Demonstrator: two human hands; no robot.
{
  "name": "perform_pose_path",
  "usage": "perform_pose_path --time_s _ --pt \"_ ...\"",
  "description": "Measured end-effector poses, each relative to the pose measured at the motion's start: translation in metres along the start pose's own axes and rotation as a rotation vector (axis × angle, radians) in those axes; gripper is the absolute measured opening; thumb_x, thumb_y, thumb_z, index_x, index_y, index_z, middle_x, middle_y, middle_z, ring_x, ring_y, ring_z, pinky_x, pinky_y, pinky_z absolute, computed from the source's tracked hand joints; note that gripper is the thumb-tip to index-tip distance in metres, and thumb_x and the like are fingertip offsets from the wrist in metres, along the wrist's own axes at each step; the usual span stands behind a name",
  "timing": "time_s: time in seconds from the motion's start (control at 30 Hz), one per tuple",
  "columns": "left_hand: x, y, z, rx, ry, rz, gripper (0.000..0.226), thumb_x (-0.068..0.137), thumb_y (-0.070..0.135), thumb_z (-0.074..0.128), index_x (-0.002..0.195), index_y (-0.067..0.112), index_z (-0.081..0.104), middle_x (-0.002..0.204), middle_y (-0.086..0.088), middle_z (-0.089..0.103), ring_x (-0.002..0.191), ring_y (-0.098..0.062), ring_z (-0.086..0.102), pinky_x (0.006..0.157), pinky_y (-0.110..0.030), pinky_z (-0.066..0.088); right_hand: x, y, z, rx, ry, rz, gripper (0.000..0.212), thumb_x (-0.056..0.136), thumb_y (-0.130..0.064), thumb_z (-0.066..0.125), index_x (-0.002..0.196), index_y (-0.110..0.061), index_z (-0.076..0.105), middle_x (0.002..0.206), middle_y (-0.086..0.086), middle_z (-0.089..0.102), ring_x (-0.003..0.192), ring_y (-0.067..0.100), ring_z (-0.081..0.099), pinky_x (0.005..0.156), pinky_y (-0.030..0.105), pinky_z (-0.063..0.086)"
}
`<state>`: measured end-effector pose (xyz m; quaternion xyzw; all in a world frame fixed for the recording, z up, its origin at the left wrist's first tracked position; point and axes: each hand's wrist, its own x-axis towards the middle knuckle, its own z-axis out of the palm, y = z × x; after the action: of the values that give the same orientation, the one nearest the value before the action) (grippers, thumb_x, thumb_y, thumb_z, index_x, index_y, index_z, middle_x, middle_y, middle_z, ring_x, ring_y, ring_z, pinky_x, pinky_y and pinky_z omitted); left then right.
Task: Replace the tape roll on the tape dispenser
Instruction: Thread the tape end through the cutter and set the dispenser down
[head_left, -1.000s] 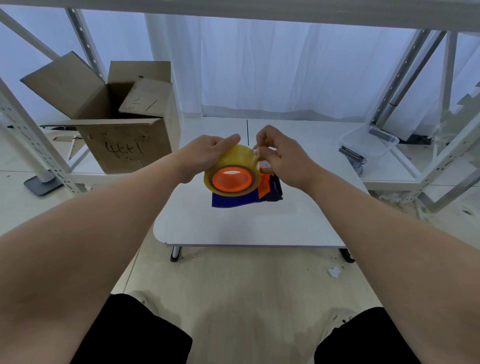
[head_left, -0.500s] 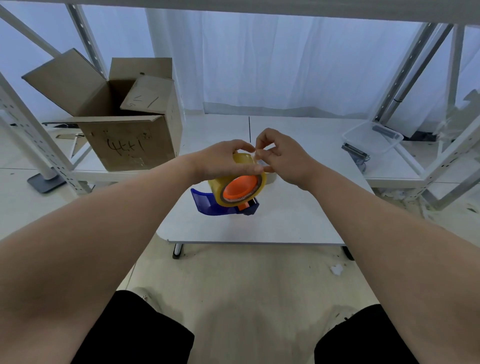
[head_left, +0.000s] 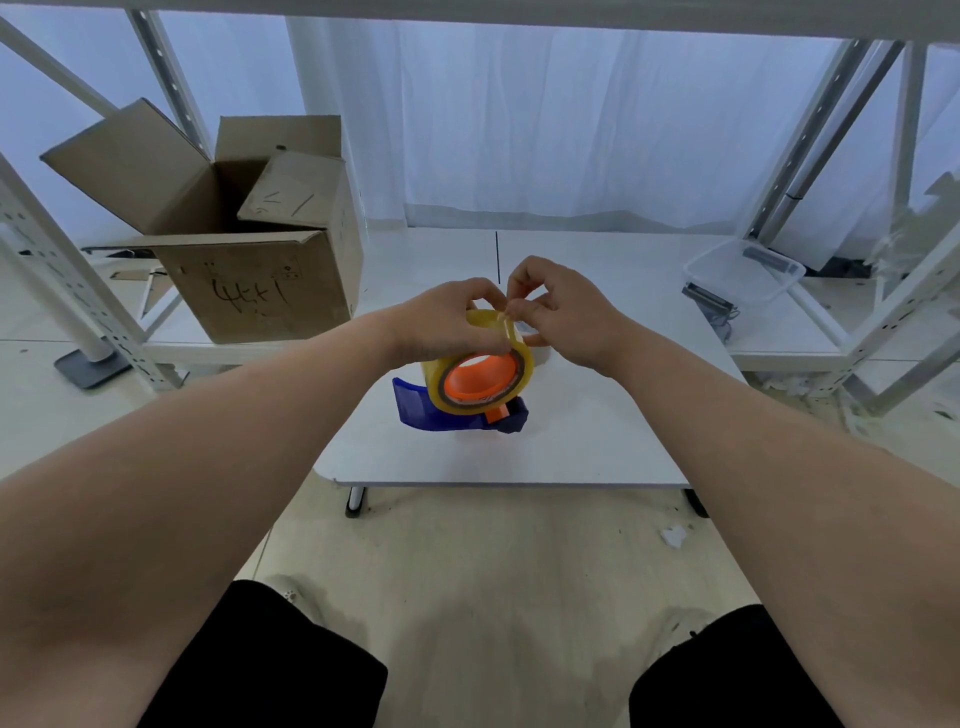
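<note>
A yellowish tape roll (head_left: 522, 364) sits on the orange hub (head_left: 480, 375) of the blue tape dispenser (head_left: 447, 415), which rests on the low white table (head_left: 571, 452). My left hand (head_left: 447, 325) grips the roll from the top left. My right hand (head_left: 561, 312) pinches at the tape's top edge with thumb and forefinger, where a loose end seems to lift; the fingers hide most of it.
An open cardboard box (head_left: 249, 260) stands on the shelf at the left. A clear plastic tub (head_left: 743, 270) and a dark metal object (head_left: 709, 304) lie at the right. White rack posts (head_left: 67, 291) flank both sides. My knees are at the bottom.
The roll went from being held up in the air onto the dispenser's orange hub on the table. My right fingers now pick at the roll's top edge.
</note>
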<state>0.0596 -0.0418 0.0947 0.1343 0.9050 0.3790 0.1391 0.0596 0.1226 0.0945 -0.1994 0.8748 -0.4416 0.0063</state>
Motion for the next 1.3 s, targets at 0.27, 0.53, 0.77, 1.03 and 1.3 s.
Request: perform_pose_path --time_s 0.27,0.53,0.77,1.03,1.3 --pt "0.002 -0.005 0.008 0.117 0.138 0.071 0.052 0.075 0.046 0.072 0.107 0.023 0.037 0.099 -0.001 0.056 0.077 -0.016 0.054 0.062 -0.024 0.050 -0.001 0.007 0.000 0.035 0.003 0.030 0.008 0.094 -0.008 0.049 0.091 -0.014 0.052 0.092 -0.004 0.054 0.100 0.032 0.061 0.089 0.049 0.054" --pt "0.014 -0.015 0.021 -0.095 -0.039 0.007 0.048 0.080 0.035 0.071 0.113 0.025 0.037 0.111 0.005 0.049 0.090 -0.015 0.055 0.066 -0.019 0.053 -0.002 0.024 -0.001 -0.107 -0.067 0.071 0.010 0.096 -0.013 0.047 0.088 -0.018 0.049 0.082 -0.001 0.054 0.076 0.017 0.050 0.066 0.024 0.044" --pt "0.022 -0.038 0.024 -0.022 -0.120 -0.073 0.048 0.079 0.030 0.073 0.112 0.019 0.040 0.121 -0.009 0.050 0.106 -0.028 0.052 0.084 -0.036 0.052 0.010 0.039 0.020 -0.203 -0.130 0.118 0.009 0.093 -0.014 0.051 0.086 -0.021 0.052 0.093 0.001 0.058 0.087 0.019 0.053 0.075 0.028 0.042" --pt "0.020 -0.046 0.022 0.073 -0.063 -0.052 0.046 0.075 0.033 0.076 0.110 0.020 0.048 0.116 0.002 0.049 0.114 -0.020 0.047 0.088 -0.032 0.043 0.020 0.042 0.033 -0.211 -0.159 0.136 0.007 0.094 -0.015 0.051 0.088 -0.018 0.052 0.093 0.003 0.057 0.074 0.014 0.051 0.075 0.034 0.048" --pt "0.020 -0.036 0.026 0.268 0.118 -0.012 0.047 0.077 0.046 0.069 0.106 0.011 0.059 0.106 -0.003 0.051 0.095 -0.019 0.052 0.074 -0.028 0.041 0.021 0.036 0.035 -0.173 -0.178 0.147 0.012 0.094 -0.014 0.052 0.084 -0.021 0.050 0.086 0.000 0.056 0.069 0.012 0.052 0.069 0.029 0.046"
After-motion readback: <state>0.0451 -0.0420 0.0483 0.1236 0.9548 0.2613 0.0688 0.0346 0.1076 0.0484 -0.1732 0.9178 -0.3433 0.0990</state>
